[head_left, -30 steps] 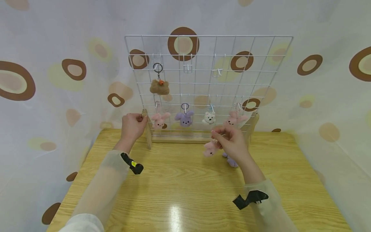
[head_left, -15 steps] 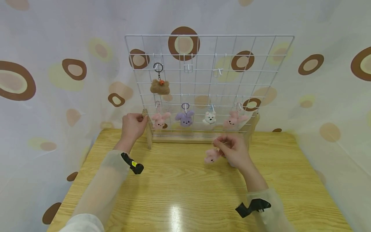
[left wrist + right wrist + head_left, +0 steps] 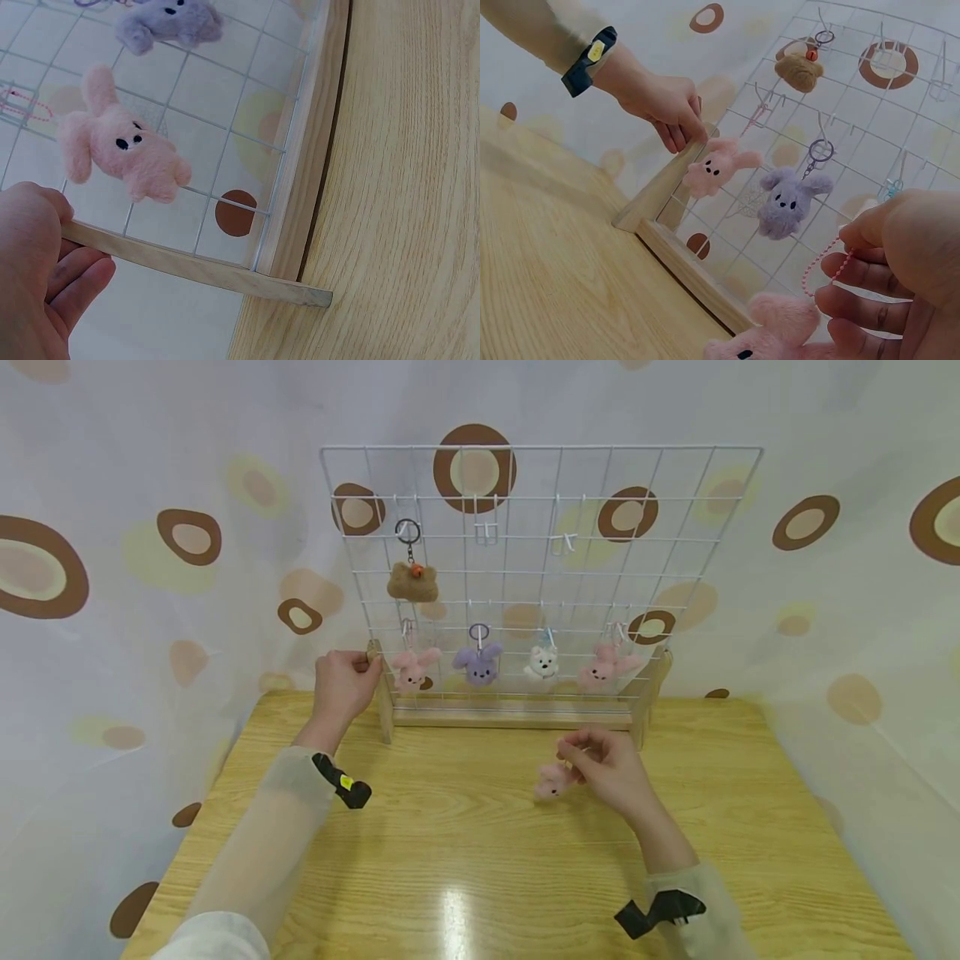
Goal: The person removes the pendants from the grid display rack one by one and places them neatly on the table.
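My left hand (image 3: 347,687) grips the top of the wooden side post (image 3: 202,264) of a white wire grid rack (image 3: 525,572), fingers curled round it. Low over the table, my right hand (image 3: 609,770) pinches the pink bead chain (image 3: 810,270) of a pink plush bunny keychain (image 3: 553,781). Whether this bunny touches the tabletop I cannot tell. On the rack's lower row hang a pink bunny (image 3: 411,670), a purple bunny (image 3: 480,665), a white plush animal (image 3: 542,664) and another pink bunny (image 3: 602,667). Above them hangs a brown plush keychain (image 3: 412,582).
White hooks (image 3: 487,532) stick out from the upper row, bearing nothing. The rack stands on a wooden base bar (image 3: 480,719) toward the back of a wood-grain table (image 3: 450,843). Behind it hangs a patterned cloth (image 3: 187,435).
My right hand has moved down and toward me with the pink bunny, away from the rack. A purple plush on the table beneath it has become hidden. My left hand has stayed put.
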Motion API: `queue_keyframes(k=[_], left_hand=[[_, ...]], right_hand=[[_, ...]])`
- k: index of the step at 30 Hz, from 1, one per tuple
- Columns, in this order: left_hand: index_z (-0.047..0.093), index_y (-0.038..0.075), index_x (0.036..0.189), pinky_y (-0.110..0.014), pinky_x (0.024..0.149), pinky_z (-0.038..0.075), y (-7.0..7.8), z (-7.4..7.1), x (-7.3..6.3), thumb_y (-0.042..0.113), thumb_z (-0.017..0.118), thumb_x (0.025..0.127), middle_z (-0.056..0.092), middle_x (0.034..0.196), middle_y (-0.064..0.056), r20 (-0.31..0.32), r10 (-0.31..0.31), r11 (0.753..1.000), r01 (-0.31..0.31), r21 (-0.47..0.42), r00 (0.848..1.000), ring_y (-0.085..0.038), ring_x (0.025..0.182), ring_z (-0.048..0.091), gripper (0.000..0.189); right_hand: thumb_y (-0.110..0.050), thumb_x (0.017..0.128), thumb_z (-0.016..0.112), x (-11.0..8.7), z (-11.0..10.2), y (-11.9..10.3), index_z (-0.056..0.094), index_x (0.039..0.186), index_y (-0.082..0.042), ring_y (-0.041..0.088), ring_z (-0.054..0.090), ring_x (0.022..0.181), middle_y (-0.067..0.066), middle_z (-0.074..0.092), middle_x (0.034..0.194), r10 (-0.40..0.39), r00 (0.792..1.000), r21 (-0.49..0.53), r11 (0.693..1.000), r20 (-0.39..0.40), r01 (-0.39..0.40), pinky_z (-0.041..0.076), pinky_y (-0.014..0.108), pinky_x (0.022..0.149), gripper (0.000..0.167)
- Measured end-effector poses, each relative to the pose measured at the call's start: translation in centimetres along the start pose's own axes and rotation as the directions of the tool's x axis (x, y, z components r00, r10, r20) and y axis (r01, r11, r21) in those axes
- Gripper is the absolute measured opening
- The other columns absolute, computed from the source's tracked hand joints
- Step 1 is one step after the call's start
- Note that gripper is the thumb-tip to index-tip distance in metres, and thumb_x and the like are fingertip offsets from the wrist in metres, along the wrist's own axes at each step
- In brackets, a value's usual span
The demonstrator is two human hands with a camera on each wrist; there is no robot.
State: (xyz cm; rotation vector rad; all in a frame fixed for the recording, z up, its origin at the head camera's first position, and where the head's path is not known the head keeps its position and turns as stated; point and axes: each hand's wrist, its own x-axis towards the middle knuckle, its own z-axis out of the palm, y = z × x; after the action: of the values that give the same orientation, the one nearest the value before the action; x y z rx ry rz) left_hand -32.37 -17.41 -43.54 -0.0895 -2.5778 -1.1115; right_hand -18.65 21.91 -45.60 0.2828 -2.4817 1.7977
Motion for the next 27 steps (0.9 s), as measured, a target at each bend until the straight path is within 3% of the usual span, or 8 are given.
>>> queue_keyframes(k=[12, 17, 27], left_hand=[[0.083, 0.000, 0.095, -0.043, 0.065, 0.060, -0.2, 0.0, 0.1, 0.024, 0.067, 0.104, 0.078, 0.084, -0.014, -0.002, -0.005, 1.000, 0.005, 0.000, 1.000, -0.025, 0.070, 0.075, 0.030], [0.083, 0.000, 0.093, -0.041, 0.063, 0.058, -0.2, -0.1, 0.1, 0.025, 0.067, 0.104, 0.078, 0.082, -0.013, 0.004, -0.009, 1.000, 0.009, 0.005, 1.000, -0.024, 0.069, 0.074, 0.032], [0.083, 0.001, 0.093, -0.034, 0.057, 0.054, 0.0, 0.0, 0.0, 0.026, 0.067, 0.104, 0.078, 0.081, -0.012, 0.008, -0.026, 1.000, 0.026, 0.002, 1.000, -0.022, 0.064, 0.071, 0.031]], right_hand=[[-0.015, 0.104, 0.071, -0.3, 0.6, 1.2, 0.072, 0.108, 0.008, 0.028, 0.069, 0.070, 0.018, 0.074, 0.094, 0.059, 0.998, 0.004, 0.998, 0.028, -0.059, 0.056, 0.029, 0.060, 0.024], [-0.019, 0.104, 0.072, -0.1, 0.8, 1.4, 0.073, 0.108, 0.005, 0.023, 0.067, 0.069, 0.016, 0.073, 0.089, 0.096, 0.995, -0.007, 0.995, 0.008, -0.096, 0.057, 0.031, 0.061, 0.024], [-0.020, 0.104, 0.071, 1.5, 1.2, 2.4, 0.073, 0.109, 0.005, 0.017, 0.066, 0.073, 0.015, 0.075, 0.099, 0.165, 0.985, 0.024, 0.986, -0.058, -0.164, 0.056, 0.026, 0.064, 0.026]])
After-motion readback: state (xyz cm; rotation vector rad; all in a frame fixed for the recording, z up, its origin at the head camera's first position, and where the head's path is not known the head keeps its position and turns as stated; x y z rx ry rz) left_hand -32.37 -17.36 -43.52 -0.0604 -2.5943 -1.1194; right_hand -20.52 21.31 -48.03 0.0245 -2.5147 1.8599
